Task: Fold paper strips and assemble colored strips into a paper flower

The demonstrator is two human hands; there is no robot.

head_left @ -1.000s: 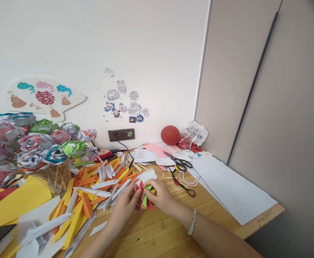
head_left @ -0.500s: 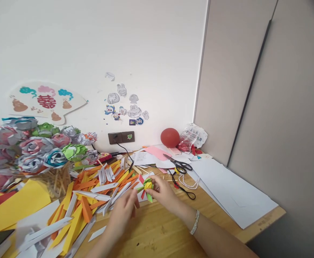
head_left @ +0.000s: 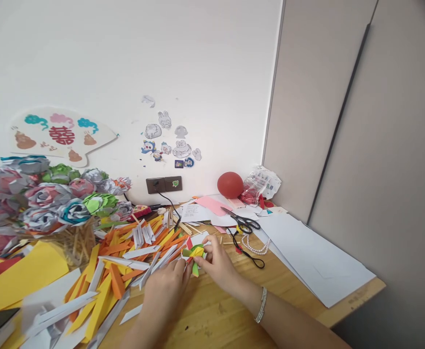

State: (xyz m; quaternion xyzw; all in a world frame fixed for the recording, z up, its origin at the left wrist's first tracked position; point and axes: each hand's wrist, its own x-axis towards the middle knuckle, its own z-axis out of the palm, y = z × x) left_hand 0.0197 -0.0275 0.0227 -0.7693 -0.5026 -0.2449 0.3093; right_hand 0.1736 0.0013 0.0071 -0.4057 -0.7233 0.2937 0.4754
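Between my hands, above the wooden table, is a small folded paper piece (head_left: 197,251) in yellow, green and red, with strips sticking out around a yellow middle. My right hand (head_left: 218,261) grips its right side between thumb and fingers. From the lower left, my left hand (head_left: 171,281) has its fingers closed at the piece's edge, by a red strip; the fingertips are partly hidden. Just left of my hands lies a heap of folded paper strips (head_left: 116,281) in orange, yellow and white.
Paper flowers (head_left: 48,196) stand bunched at the left. Black scissors (head_left: 243,222), a bead string (head_left: 256,247) and a black cord loop (head_left: 252,261) lie beyond my right hand. A red balloon (head_left: 230,184) rests by the wall. White sheets (head_left: 318,261) cover the table's right side.
My left hand has moved up to the paper piece and now touches its left side. The piece has turned and shifted slightly left in my right hand.
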